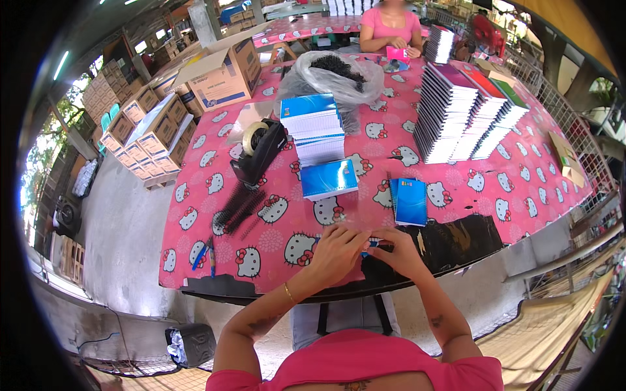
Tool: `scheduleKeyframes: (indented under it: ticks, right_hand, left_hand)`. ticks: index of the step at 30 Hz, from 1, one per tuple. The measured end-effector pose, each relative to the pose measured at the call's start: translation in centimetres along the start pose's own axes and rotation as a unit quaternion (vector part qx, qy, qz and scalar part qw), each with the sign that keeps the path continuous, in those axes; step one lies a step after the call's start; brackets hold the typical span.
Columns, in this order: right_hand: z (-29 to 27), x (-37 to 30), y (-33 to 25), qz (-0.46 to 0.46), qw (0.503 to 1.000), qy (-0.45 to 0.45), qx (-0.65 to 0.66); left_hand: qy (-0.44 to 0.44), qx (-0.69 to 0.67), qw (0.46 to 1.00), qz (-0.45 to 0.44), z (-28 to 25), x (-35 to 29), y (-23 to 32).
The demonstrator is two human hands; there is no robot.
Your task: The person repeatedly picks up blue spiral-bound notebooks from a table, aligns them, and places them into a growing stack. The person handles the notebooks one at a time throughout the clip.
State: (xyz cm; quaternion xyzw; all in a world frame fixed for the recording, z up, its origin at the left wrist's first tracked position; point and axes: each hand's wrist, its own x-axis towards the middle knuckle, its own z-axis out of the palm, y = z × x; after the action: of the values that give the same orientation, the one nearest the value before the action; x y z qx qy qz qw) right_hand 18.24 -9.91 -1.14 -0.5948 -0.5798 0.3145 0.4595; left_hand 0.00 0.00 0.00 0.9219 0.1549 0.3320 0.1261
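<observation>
My left hand (pixel 339 253) and my right hand (pixel 396 253) meet close to the table's near edge, fingers closed on a small blue notebook (pixel 372 246). Only a bit of its blue and white edge shows between the fingers. Just beyond the right hand lies a small blue spiral notebook (pixel 411 202), cover up. Ahead of the left hand sits a short pile of blue-covered notebooks (pixel 330 180), with a taller stack of unbound white page blocks and blue covers (pixel 313 124) behind it. Loose black binding coils (pixel 241 208) lie to the left.
A black tape dispenser (pixel 259 153) and blue pens (pixel 203 257) are on the left. Behind stands a plastic bag (pixel 303 78) of black coils. Tall spiral notebook stacks (pixel 447 114) rise at right. A cardboard box (pixel 222 75) is far left; a co-worker (pixel 391 32) is across the table.
</observation>
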Motion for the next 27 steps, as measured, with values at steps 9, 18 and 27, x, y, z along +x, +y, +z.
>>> scheduleKeyframes:
  ticks: [9, 18, 27]
  right_hand:
    - [-2.2, -0.5, 0.7, 0.015, 0.998, 0.010, 0.055]
    - [0.4, 0.2, -1.0, -0.096, 0.982, 0.120, -0.106]
    - [-0.5, -0.3, -2.2, -0.019, 0.985, 0.125, 0.118]
  left_hand:
    - [0.042, 0.015, 0.999, 0.027, 0.7, 0.3, 0.6]
    - [-0.011, 0.001, 1.000, 0.025, -0.3, -0.6, 0.8]
    - [0.049, -0.105, 0.991, 0.063, -3.1, 5.1, -1.0]
